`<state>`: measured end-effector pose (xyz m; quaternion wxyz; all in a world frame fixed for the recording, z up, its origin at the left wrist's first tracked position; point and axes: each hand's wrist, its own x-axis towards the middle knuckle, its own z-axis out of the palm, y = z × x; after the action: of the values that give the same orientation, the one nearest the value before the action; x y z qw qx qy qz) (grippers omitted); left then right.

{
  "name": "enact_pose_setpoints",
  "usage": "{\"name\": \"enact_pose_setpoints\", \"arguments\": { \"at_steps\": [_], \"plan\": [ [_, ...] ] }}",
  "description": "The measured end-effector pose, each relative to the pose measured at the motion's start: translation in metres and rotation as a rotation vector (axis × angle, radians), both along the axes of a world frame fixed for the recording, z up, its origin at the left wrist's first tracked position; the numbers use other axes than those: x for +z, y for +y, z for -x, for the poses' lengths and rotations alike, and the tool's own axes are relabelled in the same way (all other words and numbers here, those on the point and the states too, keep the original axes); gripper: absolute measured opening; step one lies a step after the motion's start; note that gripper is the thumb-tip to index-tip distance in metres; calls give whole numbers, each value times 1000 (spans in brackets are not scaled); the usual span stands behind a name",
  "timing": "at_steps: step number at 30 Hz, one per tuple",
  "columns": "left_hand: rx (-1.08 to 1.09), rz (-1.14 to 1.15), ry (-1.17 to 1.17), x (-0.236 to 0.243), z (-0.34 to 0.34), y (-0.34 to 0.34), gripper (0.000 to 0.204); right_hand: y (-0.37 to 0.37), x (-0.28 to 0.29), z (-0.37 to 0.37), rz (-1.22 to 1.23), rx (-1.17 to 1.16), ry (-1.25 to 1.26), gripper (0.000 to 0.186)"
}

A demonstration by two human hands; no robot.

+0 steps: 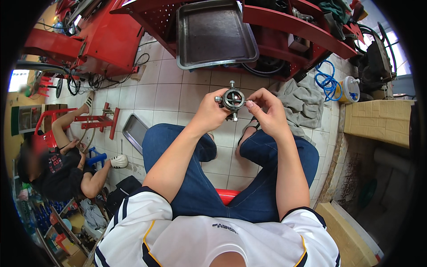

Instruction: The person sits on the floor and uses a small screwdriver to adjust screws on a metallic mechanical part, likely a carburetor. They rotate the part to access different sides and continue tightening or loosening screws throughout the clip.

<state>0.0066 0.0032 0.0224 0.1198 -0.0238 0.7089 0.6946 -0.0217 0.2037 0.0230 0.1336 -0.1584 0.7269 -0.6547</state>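
Observation:
My left hand (210, 111) grips a round metal ring fitting (233, 99) with short bolts sticking out and a crossbar across its opening, held upright above the gap between my knees. My right hand (267, 111) is closed at the fitting's right side, thumb and forefinger together on a small piece that is too small to make out. My jeans (160, 147) and bare forearms show below.
A steel tray (213, 31) rests on a red cart (293, 31) ahead. A co-worker (58, 164) sits at left beside a smaller tray (135, 133). A grey cloth (302, 111), blue hose (327, 80) and plastic bucket (349, 89) lie right, near cardboard (376, 120).

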Motion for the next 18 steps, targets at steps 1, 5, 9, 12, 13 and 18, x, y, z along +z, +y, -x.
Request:
{"name": "enact_pose_setpoints", "arguments": {
  "at_steps": [1, 5, 9, 12, 13, 18],
  "plan": [
    [-7, 17, -5, 1, 0, -1, 18, 1, 2, 0, -31, 4, -1, 21],
    [-12, 27, 46, -3, 0, 0, 19, 2, 2, 0, -89, 3, 28, 23],
    [-1, 0, 70, -4, -1, 1, 20, 1, 8, 0, -110, -7, 63, 24],
    [-2, -6, 74, -5, -1, 1, 21, 1, 10, -1, -141, -12, 73, 24],
    [-3, -5, 75, -4, -2, 1, 21, 2, 9, 0, -160, -8, 72, 23],
    [-20, 41, 99, -4, -1, 0, 19, 2, 1, -1, -42, -48, 140, 17]
  ]
}}
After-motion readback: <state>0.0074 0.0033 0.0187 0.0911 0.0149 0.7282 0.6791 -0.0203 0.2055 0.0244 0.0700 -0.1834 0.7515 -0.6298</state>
